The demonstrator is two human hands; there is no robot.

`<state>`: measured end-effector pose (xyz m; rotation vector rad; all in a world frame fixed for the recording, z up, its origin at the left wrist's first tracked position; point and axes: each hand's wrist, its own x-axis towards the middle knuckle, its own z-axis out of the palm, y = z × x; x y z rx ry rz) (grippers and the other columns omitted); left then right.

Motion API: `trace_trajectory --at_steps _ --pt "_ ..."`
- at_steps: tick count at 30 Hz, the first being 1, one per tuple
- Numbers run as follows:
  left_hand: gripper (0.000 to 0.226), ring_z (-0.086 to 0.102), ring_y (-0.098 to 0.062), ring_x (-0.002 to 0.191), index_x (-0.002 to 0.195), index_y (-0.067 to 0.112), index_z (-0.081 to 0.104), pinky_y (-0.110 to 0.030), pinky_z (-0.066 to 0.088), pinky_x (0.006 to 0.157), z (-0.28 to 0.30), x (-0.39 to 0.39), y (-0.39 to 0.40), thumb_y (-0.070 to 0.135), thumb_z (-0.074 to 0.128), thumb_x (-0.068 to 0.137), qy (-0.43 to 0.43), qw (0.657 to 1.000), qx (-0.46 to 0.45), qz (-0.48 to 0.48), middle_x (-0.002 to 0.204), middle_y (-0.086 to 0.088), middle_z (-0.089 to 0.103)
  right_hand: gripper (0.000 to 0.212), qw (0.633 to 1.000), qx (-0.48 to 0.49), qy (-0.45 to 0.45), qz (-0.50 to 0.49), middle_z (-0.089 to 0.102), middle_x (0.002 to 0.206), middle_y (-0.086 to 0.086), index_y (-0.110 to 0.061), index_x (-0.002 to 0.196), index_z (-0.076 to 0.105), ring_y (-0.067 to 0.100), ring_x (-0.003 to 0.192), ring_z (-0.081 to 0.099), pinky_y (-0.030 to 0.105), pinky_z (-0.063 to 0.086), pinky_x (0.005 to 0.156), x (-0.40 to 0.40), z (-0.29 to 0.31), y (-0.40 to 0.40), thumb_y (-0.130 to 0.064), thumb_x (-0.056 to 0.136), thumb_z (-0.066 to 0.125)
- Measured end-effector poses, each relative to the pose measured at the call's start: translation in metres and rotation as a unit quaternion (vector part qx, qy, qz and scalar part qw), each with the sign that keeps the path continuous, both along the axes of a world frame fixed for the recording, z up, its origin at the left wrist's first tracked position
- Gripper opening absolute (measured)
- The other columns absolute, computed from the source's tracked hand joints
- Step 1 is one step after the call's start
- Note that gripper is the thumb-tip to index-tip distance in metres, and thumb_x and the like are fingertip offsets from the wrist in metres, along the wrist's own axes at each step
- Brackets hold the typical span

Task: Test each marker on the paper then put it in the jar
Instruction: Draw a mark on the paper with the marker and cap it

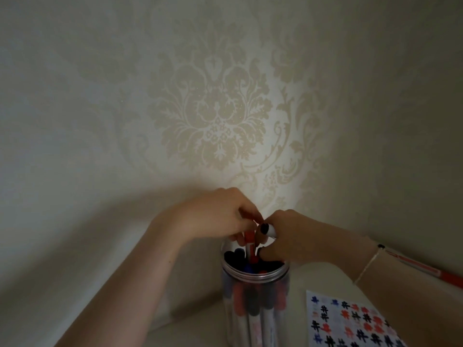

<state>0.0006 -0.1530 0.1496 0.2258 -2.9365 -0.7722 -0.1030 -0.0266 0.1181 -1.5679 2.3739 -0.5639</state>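
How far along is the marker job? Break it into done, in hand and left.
Done: the jar already holds many markers, and the paper is covered in black, red and blue test marks. In hand: the left hand holds a red marker upright at the jar's mouth; the right hand grips a black-capped marker. Left: an orange-red marker lies on the table behind the right wrist.

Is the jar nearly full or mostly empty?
Nearly full: the jar shows markers packed through its clear wall, caps reaching the rim.

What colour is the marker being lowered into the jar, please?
Red marker, white barrel, seen in the head view.
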Motion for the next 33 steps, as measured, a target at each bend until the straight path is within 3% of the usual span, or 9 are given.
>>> trace_trajectory --at_steps 2,4,9,13,23,26,28,31,33 --pt "0.028 0.07 -0.007 0.069 0.11 0.027 0.061 -0.03 0.058 0.075 -0.004 -0.001 0.004 0.018 0.068 0.084 0.021 0.999 -0.01 0.031 0.082 0.006 0.072 0.011 1.0 -0.007 -0.005 -0.016 0.051 0.061 0.0 -0.004 0.082 0.062 0.009 0.051 0.045 0.015 0.036 0.047 -0.002 -0.001 0.001 -0.014 0.084 0.059" --pt "0.026 0.068 -0.007 0.07 0.099 0.026 0.055 -0.028 0.056 0.071 -0.008 -0.005 0.008 0.021 0.072 0.081 0.063 0.995 -0.046 0.061 0.085 0.005 0.07 0.022 0.999 -0.03 -0.016 -0.041 0.052 0.058 0.0 -0.011 0.065 0.055 0.01 0.047 0.047 0.015 0.037 0.044 -0.006 -0.003 0.0 -0.01 0.087 0.055" --pt "0.015 0.057 -0.016 0.083 0.085 0.017 0.071 -0.029 0.046 0.074 -0.022 -0.017 0.021 0.031 0.067 0.084 0.018 0.968 -0.242 0.059 0.092 0.001 0.058 0.02 0.989 -0.118 -0.007 -0.091 0.051 0.058 0.004 -0.001 0.069 0.053 0.011 0.048 0.043 0.011 0.031 0.039 -0.015 -0.014 -0.001 -0.004 0.087 0.047" --pt "0.035 0.048 -0.017 0.055 0.054 0.016 0.048 -0.027 0.036 0.053 -0.022 -0.031 0.026 0.02 0.059 0.087 -0.023 0.968 -0.244 0.06 0.055 -0.002 0.046 0.02 0.984 -0.15 -0.006 -0.093 0.053 0.059 0.006 0.0 0.066 0.053 0.014 0.053 0.045 0.013 0.031 0.042 -0.021 -0.02 -0.002 -0.001 0.085 0.048" --pt "0.038 0.048 -0.015 0.053 0.066 0.013 0.055 -0.03 0.041 0.054 -0.037 -0.069 0.044 0.034 0.045 0.096 0.147 0.972 -0.16 0.093 0.058 0.0 0.051 0.017 0.947 -0.236 -0.047 -0.213 0.058 0.062 0.004 -0.01 0.074 0.067 0.015 0.046 0.05 0.017 0.037 0.039 -0.058 -0.022 0.018 -0.005 0.084 0.055" --pt "0.034 0.052 -0.011 0.058 0.078 0.016 0.06 -0.028 0.047 0.057 -0.035 -0.066 0.053 0.035 0.04 0.099 0.311 0.914 -0.252 0.065 0.072 0.006 0.055 0.021 0.884 -0.381 -0.134 -0.233 0.069 0.08 0.006 -0.018 0.079 0.068 0.008 0.043 0.051 0.02 0.043 0.045 -0.062 -0.012 0.04 -0.011 0.091 0.052" --pt "0.032 0.058 -0.008 0.067 0.093 0.018 0.063 -0.027 0.052 0.061 -0.03 -0.061 0.07 0.039 0.039 0.097 0.381 0.9 -0.209 0.021 0.086 0.007 0.06 0.027 0.821 -0.47 -0.206 -0.251 0.07 0.083 0.012 -0.009 0.077 0.069 0.014 0.055 0.056 0.026 0.047 0.058 -0.067 0.003 0.061 -0.014 0.091 0.046" --pt "0.041 0.061 -0.008 0.091 0.119 0.021 0.053 -0.029 0.053 0.08 -0.031 -0.064 0.098 0.052 0.047 0.093 0.213 0.976 -0.043 -0.02 0.112 0.008 0.058 0.036 0.768 -0.503 -0.303 -0.257 0.064 0.062 0.009 -0.007 0.059 0.057 0.02 0.053 0.048 0.027 0.041 0.05 -0.07 0.019 0.085 -0.021 0.09 0.044" --pt "0.04 0.062 -0.016 0.082 0.114 0.017 0.053 -0.033 0.054 0.075 -0.034 -0.072 0.112 0.051 0.049 0.093 0.133 0.99 0.024 -0.05 0.101 0.0 0.063 0.038 0.752 -0.511 -0.323 -0.264 0.057 0.05 0.005 -0.009 0.055 0.049 0.018 0.045 0.043 0.021 0.032 0.041 -0.069 0.023 0.095 -0.024 0.09 0.046"
